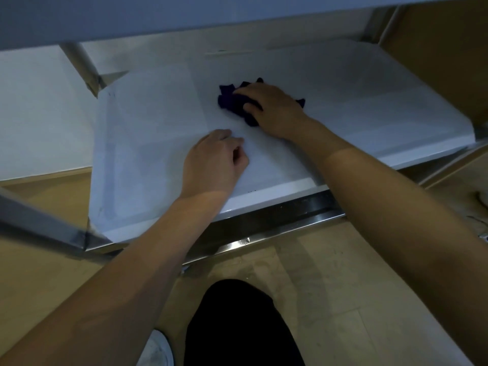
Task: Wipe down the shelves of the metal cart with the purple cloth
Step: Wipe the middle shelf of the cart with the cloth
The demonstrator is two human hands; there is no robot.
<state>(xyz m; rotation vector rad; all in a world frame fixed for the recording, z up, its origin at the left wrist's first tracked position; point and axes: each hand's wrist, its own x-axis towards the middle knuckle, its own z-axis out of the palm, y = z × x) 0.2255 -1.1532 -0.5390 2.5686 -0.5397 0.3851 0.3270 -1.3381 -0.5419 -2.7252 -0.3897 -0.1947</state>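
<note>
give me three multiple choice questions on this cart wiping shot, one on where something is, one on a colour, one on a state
1. Where is the cloth?
A. on the floor
B. on the lower white shelf, under the right hand
C. hanging from the upper shelf

2. What colour is the cloth?
A. yellow
B. white
C. dark purple

3. What is the left hand doing?
A. resting bare on the shelf
B. holding a spray bottle
C. gripping the cart's leg

Answers:
1. B, since the bunched cloth lies on the shelf with the right hand pressed on top of it.
2. C, since the folds showing past the fingers are dark purple against the white surface.
3. A, since the left hand lies on the shelf near its front edge, fingers loosely curled, holding nothing.
</note>
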